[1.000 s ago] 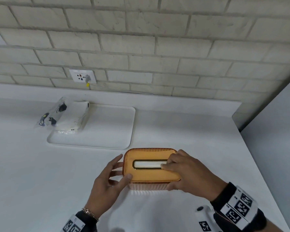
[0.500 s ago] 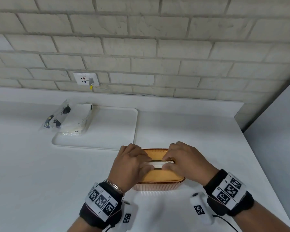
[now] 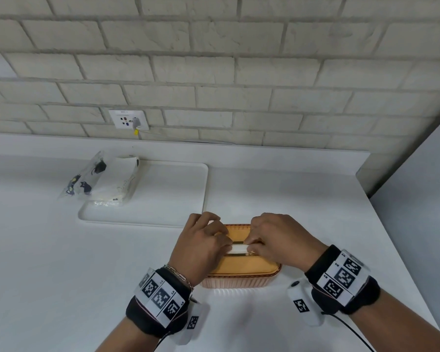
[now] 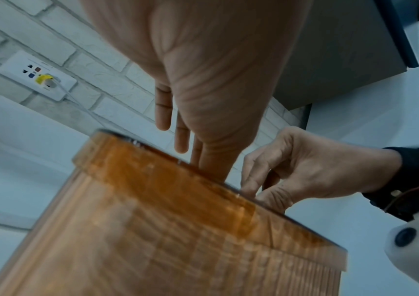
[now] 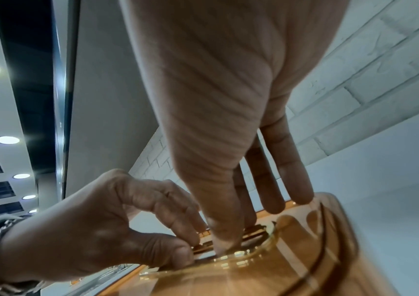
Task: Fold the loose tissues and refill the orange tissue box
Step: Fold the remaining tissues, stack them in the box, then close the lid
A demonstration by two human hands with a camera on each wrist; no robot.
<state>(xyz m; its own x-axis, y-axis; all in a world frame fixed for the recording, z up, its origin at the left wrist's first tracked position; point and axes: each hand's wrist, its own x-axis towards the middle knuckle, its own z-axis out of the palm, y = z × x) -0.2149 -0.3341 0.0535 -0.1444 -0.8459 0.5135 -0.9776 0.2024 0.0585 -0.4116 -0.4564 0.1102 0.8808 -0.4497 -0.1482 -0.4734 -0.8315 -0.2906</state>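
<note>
The orange tissue box (image 3: 241,269) stands on the white counter near its front, lid on. A strip of white tissue (image 3: 239,249) shows in the lid's slot. Both hands sit on the lid at that slot. My left hand (image 3: 228,246) pinches the tissue at the slot's left end with thumb and curled fingers (image 5: 193,242). My right hand (image 3: 250,248) pinches it at the right end, its thumb tip (image 5: 224,244) dipping into the slot while its outer fingers lie straight on the lid. In the left wrist view the box's ribbed side (image 4: 177,240) fills the foreground.
A white tray (image 3: 168,199) lies behind the box to the left, with a plastic-wrapped tissue pack (image 3: 112,181) on its left end. A wall socket (image 3: 128,119) with a plugged cable sits on the brick wall. A grey panel (image 3: 417,199) borders the counter's right edge.
A second ago my left hand lay open against the box's left end; it has moved up onto the lid to the slot. Both hands now pinch at the tissue there.
</note>
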